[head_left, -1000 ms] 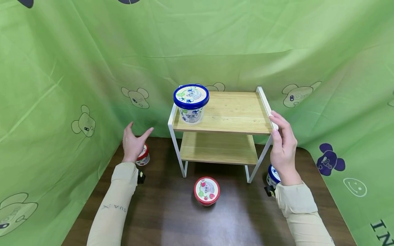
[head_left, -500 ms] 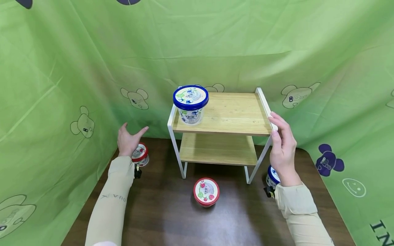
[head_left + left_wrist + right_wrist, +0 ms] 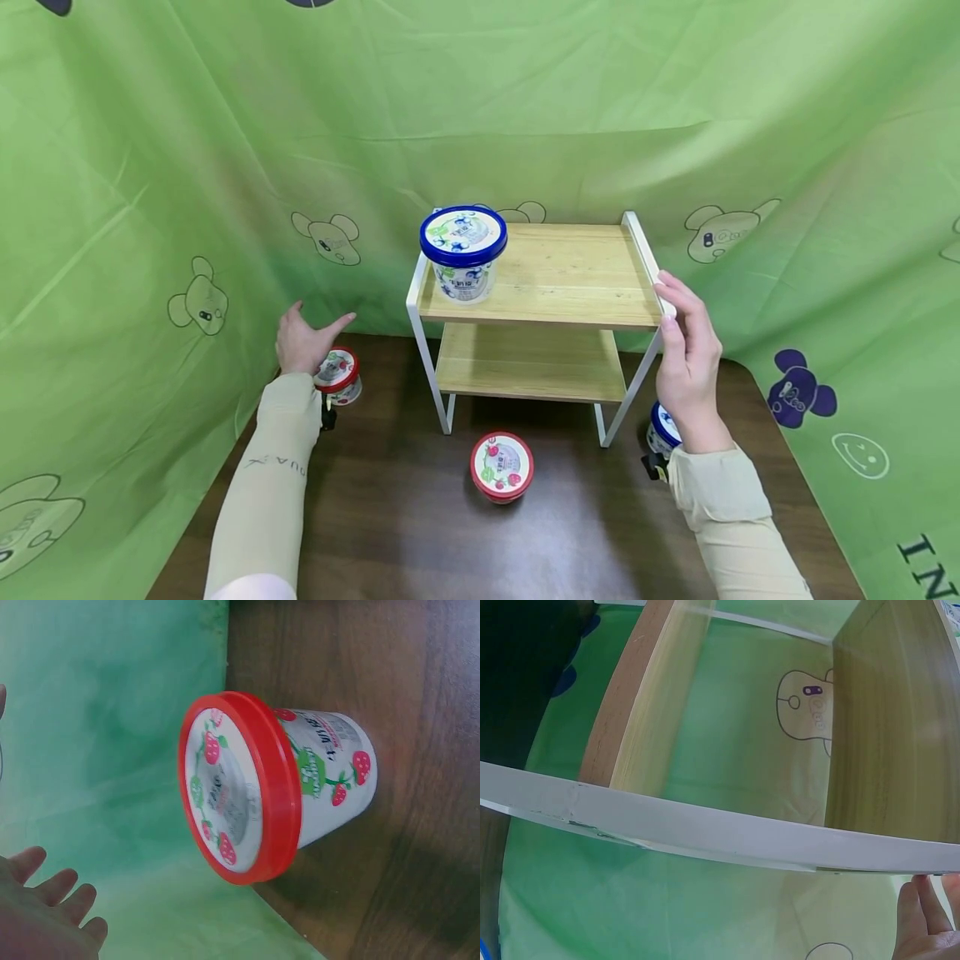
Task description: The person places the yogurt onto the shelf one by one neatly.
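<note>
In the head view, my left hand (image 3: 302,340) hovers with thumb and fingers spread above a red-lidded tub (image 3: 337,373) on the floor, partly overlapping it. The left wrist view shows that tub (image 3: 277,780) upright, strawberries printed on its lid and side, with the fingers (image 3: 64,885) apart from it. My right hand (image 3: 692,367) holds the upper right front corner of a two-tier shelf rack (image 3: 577,275), thumb in front and fingers along the white frame. A blue-lidded tub (image 3: 465,250) with blueberry print stands on the left of the top board.
Another red-lidded tub (image 3: 502,468) stands on the brown wooden surface (image 3: 555,542) in front of the rack. To the right, a blue-lidded tub (image 3: 664,429) is partly hidden behind the right wrist. Green printed cloth (image 3: 525,83) encloses the back and sides.
My left hand has moved left, uncovering more of the red-lidded tub below it. The right hand stays at the rack's corner, and the tubs and rack have not moved.
</note>
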A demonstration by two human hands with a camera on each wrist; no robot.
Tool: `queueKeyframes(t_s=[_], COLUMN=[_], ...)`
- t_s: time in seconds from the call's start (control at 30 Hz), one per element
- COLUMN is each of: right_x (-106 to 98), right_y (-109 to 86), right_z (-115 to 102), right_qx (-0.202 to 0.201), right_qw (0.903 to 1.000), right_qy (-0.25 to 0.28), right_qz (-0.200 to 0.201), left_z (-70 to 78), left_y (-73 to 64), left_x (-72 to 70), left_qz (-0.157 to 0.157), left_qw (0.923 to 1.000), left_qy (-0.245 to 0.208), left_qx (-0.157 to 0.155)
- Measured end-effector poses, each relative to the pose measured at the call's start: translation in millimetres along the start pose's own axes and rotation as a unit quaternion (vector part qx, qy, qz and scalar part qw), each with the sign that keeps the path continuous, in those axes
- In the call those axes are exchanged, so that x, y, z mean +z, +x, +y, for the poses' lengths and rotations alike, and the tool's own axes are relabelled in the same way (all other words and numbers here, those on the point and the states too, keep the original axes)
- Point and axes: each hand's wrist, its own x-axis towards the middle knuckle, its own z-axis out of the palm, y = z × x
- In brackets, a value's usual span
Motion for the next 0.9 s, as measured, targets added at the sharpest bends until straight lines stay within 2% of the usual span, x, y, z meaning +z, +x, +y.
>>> queueKeyframes(t_s=[0.33,0.57,0.73,0.9], right_x=[-0.3,-0.1,-0.4,0.4], right_y=[0.2,0.6,0.4,0.4], right_z=[-0.8,-1.2,-0.8,-1.2], right_qx=[0.000,-0.002,-0.001,0.001], right_qw=[1.0000,1.0000,1.0000,1.0000], right_qy=[0.004,0.005,0.004,0.006], right_qz=[0.002,0.004,0.001,0.002], left_z=[-20.5,-37.9,-48.7,-55.8], left_y=[-3.7,-11.2,-16.3,-21.5], left_x=[11.0,22.7,27.2,29.4], left_qz=[-0.013,-0.018,-0.026,-0.032], left_qw=[0.9997,0.9993,0.9992,0.9992], left_qy=[0.021,0.032,0.023,0.005], left_qx=[0.002,-0.002,-0.021,-0.023])
